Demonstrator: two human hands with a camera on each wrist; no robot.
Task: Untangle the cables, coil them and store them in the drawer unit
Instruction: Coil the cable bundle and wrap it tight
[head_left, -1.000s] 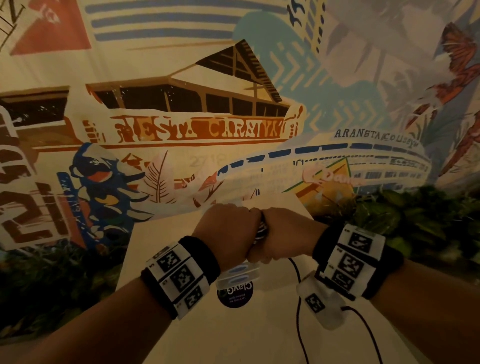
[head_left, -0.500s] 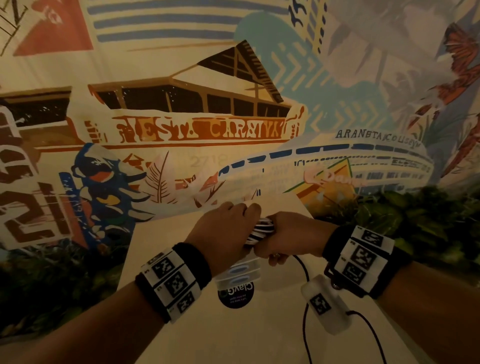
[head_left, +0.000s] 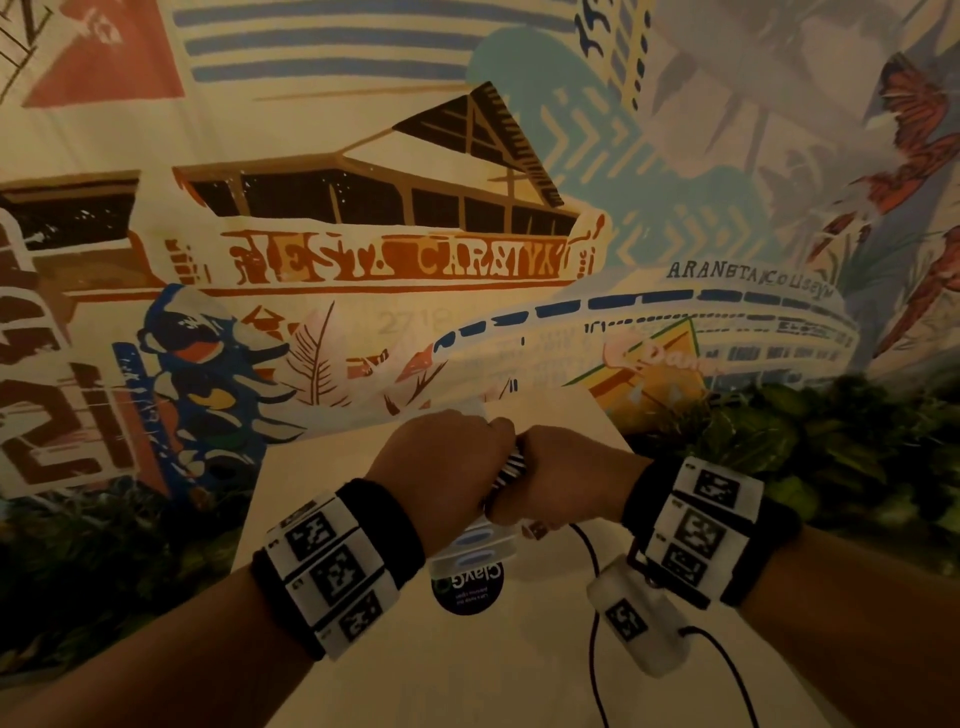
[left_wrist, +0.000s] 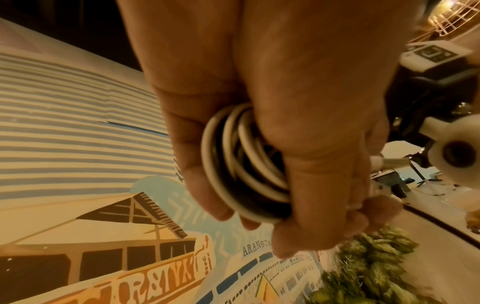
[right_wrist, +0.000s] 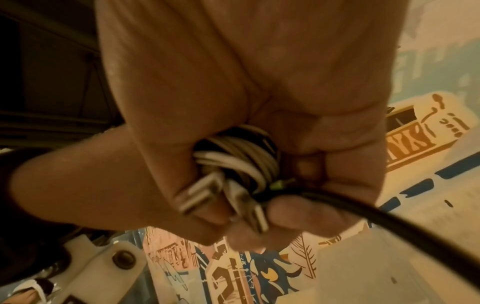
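While both hands clamp the coil (head_left: 508, 467), left hand (head_left: 447, 467) beside right hand (head_left: 566, 475), we keep loops tight, tucking the connectors (right_wrist: 223, 201) inward.

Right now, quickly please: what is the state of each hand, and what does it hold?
Left hand: closed, fingers curled round the coiled cables.
Right hand: closed, gripping the same coiled cables and their connector ends.
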